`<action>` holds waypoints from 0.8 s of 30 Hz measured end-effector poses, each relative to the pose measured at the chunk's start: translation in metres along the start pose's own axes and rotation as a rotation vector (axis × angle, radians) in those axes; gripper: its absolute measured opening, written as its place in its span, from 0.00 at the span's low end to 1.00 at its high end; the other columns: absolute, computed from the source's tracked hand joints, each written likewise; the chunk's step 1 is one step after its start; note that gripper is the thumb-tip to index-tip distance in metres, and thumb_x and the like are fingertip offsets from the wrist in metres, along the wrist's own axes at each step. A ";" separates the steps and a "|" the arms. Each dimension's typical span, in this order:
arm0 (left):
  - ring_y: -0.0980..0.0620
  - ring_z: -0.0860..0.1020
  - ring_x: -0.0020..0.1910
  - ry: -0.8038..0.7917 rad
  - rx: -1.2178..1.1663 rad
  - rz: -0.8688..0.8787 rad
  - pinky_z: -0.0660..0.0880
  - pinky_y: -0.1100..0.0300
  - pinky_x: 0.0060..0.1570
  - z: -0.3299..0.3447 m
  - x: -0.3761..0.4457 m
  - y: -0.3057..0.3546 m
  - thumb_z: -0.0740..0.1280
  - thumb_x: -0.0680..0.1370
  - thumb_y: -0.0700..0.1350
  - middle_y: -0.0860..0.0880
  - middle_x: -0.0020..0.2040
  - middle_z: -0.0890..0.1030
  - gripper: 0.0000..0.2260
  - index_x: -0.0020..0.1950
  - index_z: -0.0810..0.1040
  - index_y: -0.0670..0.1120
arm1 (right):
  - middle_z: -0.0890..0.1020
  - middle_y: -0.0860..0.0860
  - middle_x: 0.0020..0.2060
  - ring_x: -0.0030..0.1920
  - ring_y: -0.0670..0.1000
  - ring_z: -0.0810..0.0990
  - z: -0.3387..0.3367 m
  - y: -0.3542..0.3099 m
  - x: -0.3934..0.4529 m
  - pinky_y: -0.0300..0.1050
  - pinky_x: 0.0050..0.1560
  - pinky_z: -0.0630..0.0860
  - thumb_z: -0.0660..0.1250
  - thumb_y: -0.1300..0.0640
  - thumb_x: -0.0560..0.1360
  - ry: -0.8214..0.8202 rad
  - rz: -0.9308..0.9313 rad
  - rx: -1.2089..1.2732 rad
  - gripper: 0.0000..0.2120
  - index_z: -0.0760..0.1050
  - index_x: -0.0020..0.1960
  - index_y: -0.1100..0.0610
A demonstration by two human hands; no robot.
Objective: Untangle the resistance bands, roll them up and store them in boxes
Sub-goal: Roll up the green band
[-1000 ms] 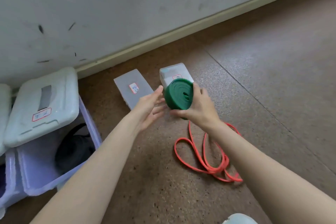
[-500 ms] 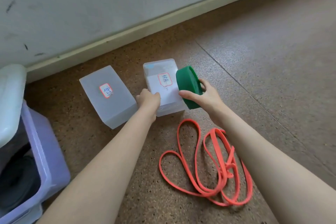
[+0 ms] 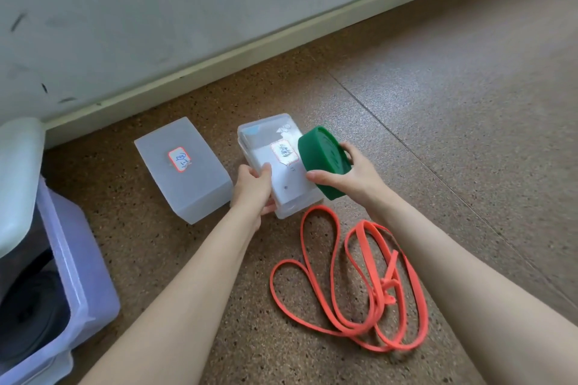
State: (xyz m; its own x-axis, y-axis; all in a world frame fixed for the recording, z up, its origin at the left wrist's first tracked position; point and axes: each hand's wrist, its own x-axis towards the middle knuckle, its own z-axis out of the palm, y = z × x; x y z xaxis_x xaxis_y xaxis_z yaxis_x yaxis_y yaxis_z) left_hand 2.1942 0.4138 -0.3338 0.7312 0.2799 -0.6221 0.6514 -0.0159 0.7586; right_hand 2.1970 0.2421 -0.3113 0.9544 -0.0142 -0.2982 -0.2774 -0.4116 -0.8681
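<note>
At the far left a pale purple bin (image 3: 84, 284) stands on the floor (image 3: 438, 122), with a white lid (image 3: 17, 184) tilted over its top and something dark inside that cannot be made out. Next to the right, a frosted plastic box (image 3: 184, 170) lies on the floor with a red-edged label (image 3: 179, 159) on its upper face. Just beside it is a second clear box (image 3: 278, 166), also carrying a label (image 3: 284, 151). The left hand (image 3: 252, 189) grips this box at its near left corner, thumb on the top face and the other fingers curled around the side and underneath. Right against the box's right edge, the rolled green band (image 3: 323, 166) is held on edge, tilted toward the box; the right hand (image 3: 350, 175) holds it with the thumb (image 3: 319, 177) pressed on the near side of the roll and the fingers (image 3: 347, 147) wrapped over the far side. Nearer the camera and to the right, an orange band (image 3: 353, 278) lies loose on the floor in tangled loops, with a knot toward its right side, between the two forearms. A grey wall (image 3: 219, 9) with a pale skirting board (image 3: 250, 50) runs behind everything.
</note>
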 end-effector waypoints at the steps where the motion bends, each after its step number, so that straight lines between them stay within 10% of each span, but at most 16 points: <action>1: 0.43 0.81 0.50 0.009 0.065 0.019 0.81 0.50 0.42 -0.001 0.000 0.002 0.60 0.80 0.51 0.40 0.59 0.77 0.11 0.58 0.64 0.48 | 0.74 0.46 0.56 0.57 0.48 0.74 0.001 -0.001 0.000 0.45 0.58 0.72 0.79 0.45 0.58 -0.003 -0.003 -0.065 0.43 0.65 0.68 0.52; 6: 0.45 0.76 0.49 0.108 0.607 0.235 0.75 0.53 0.48 -0.011 0.000 0.022 0.58 0.79 0.54 0.46 0.48 0.77 0.15 0.49 0.74 0.44 | 0.71 0.52 0.63 0.63 0.50 0.70 0.002 -0.005 -0.010 0.46 0.65 0.66 0.79 0.45 0.58 0.046 -0.035 -0.190 0.46 0.62 0.70 0.53; 11: 0.47 0.75 0.48 0.037 0.380 0.364 0.71 0.55 0.51 -0.004 -0.009 0.055 0.54 0.81 0.53 0.47 0.44 0.79 0.20 0.35 0.77 0.49 | 0.70 0.49 0.63 0.62 0.44 0.68 -0.039 -0.021 -0.045 0.32 0.60 0.60 0.81 0.49 0.58 -0.059 -0.182 -0.364 0.49 0.60 0.72 0.52; 18: 0.52 0.71 0.59 -0.443 0.306 0.543 0.63 0.56 0.57 0.020 -0.021 0.074 0.47 0.82 0.57 0.50 0.58 0.76 0.18 0.56 0.76 0.56 | 0.73 0.33 0.56 0.56 0.31 0.72 -0.065 -0.068 -0.081 0.25 0.55 0.68 0.78 0.38 0.52 -0.562 -0.085 -0.363 0.49 0.61 0.70 0.40; 24: 0.46 0.68 0.68 -0.350 1.018 0.484 0.64 0.55 0.66 -0.023 0.002 0.012 0.57 0.81 0.43 0.46 0.72 0.67 0.17 0.70 0.69 0.46 | 0.72 0.34 0.44 0.45 0.36 0.74 -0.017 -0.058 -0.054 0.23 0.42 0.69 0.79 0.46 0.61 -0.119 -0.120 -0.197 0.31 0.64 0.55 0.45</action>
State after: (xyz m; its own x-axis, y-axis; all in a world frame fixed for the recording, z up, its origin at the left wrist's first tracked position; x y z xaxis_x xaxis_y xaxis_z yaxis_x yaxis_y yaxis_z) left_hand 2.1985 0.4358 -0.3215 0.8589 -0.2419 -0.4515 0.0364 -0.8504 0.5249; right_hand 2.1639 0.2516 -0.2381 0.9561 0.1483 -0.2528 -0.1252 -0.5733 -0.8098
